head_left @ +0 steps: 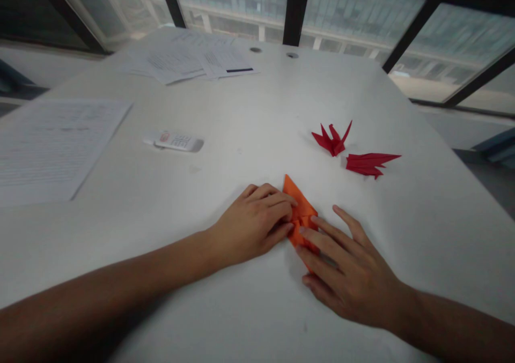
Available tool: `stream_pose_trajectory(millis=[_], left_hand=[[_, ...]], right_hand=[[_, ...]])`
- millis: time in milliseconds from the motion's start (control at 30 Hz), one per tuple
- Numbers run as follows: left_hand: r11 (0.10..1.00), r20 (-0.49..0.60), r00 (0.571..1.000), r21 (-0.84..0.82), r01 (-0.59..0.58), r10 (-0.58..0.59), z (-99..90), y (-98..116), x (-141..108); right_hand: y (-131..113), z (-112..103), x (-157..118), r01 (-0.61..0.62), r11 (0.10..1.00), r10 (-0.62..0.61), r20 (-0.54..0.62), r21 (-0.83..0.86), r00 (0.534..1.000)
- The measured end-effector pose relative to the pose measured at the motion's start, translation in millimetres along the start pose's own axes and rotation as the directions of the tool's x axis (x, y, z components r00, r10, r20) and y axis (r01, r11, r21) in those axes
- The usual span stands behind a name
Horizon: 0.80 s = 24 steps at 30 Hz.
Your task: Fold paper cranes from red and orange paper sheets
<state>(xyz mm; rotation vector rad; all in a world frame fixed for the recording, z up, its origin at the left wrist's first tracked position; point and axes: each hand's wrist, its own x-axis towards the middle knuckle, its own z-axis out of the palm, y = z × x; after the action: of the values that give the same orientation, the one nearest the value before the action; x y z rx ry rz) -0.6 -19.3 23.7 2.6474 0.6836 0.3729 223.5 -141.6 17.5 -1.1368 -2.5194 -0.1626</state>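
Observation:
A folded piece of orange origami paper (301, 201) lies on the white table in front of me, its upper end narrowing to a point. My left hand (257, 221) has its fingers curled over the paper's left side, with thumb and fingertips pinching a fold there. From the right, my right hand (358, 280) reaches over the lower part with fingers stretched and apart, the fingertips resting on the paper. Part of the lower folds is hidden under these fingers. Beyond my right hand lie two red origami pieces, a crane (333, 142) and a flatter folded one (368, 163).
A white remote control (179, 141) lies left of centre on the table (249, 111). One printed sheet (60, 148) is at the left, and several overlapping papers (177, 60) are at the back. Dark-framed windows (298, 9) stand behind the far edge.

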Motion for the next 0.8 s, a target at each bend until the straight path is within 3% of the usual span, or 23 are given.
stream_pose_trajectory(millis=[333,567,800], left_hand=[[0.992,-0.008,0.998,0.102,-0.068,0.069,2.0,-4.0,-3.5],[0.981,0.02,0.993,0.156,-0.117,0.115,2.7,-8.1,-5.1],[0.982,0.024,0.991,0.135,-0.13,0.128,-0.7,-6.9,-4.0]], right_hand=[[0.7,0.2,1.4,0.064,0.998,-0.064,-0.017,-0.027,0.998],[0.3,-2.0,-4.0,0.222,0.974,-0.224,-0.069,-0.042,0.972],[-1.6,-5.4,-1.3,0.274,0.962,-0.274,-0.108,-0.022,0.956]])
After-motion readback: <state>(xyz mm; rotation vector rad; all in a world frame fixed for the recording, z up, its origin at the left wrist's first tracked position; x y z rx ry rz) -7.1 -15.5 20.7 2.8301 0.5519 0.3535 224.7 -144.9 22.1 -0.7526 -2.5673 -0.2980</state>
